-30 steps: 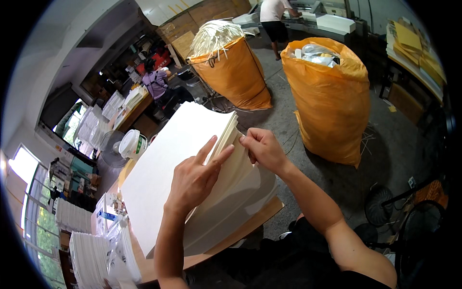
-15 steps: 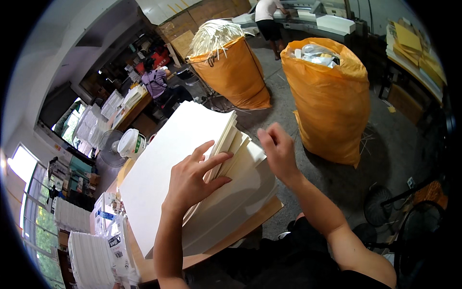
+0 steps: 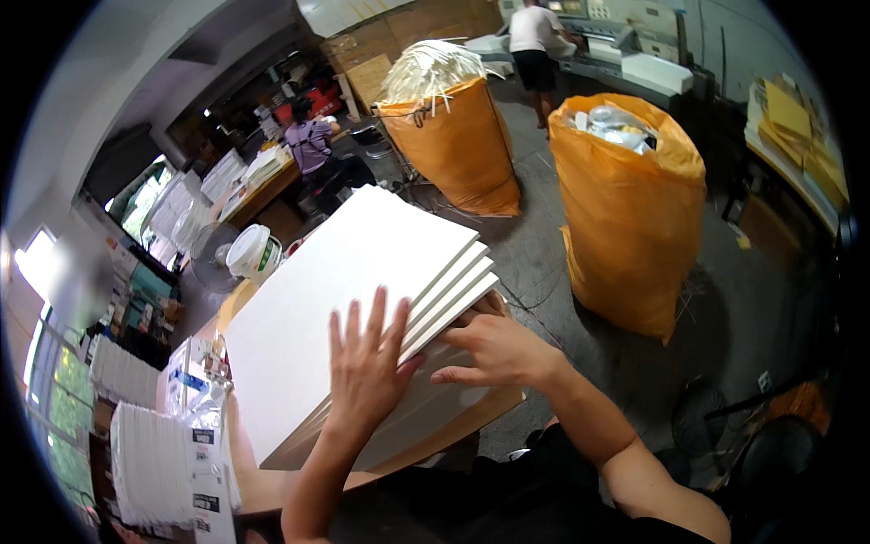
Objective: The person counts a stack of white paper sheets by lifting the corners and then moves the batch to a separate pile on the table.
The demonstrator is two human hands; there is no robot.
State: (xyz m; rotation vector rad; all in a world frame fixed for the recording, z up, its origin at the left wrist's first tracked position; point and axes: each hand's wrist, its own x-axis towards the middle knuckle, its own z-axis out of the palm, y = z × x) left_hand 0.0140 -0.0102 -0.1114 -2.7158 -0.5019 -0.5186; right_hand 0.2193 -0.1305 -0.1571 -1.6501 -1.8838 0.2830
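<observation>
A tall stack of large white paper sheets lies on a wooden table in front of me. Its upper part is fanned into several thick steps along the right edge. My left hand rests flat on top near that edge, fingers spread, thumb over the side. At the stepped edge, my right hand reaches in from the right. Its fingers are stretched against and partly under the upper sheets, with the thumb held apart below. The tips of some right fingers are hidden by the paper.
Two big orange sacks of scrap, one with paper strips and one with plastic, stand beyond. A white bucket and a fan are left. Bundled paper sits lower left. Two people work farther off.
My right hand has come down from beside the stack to its stepped edge. The left hand has flattened onto the top sheet, and the loose upper sheets now lie in even steps.
</observation>
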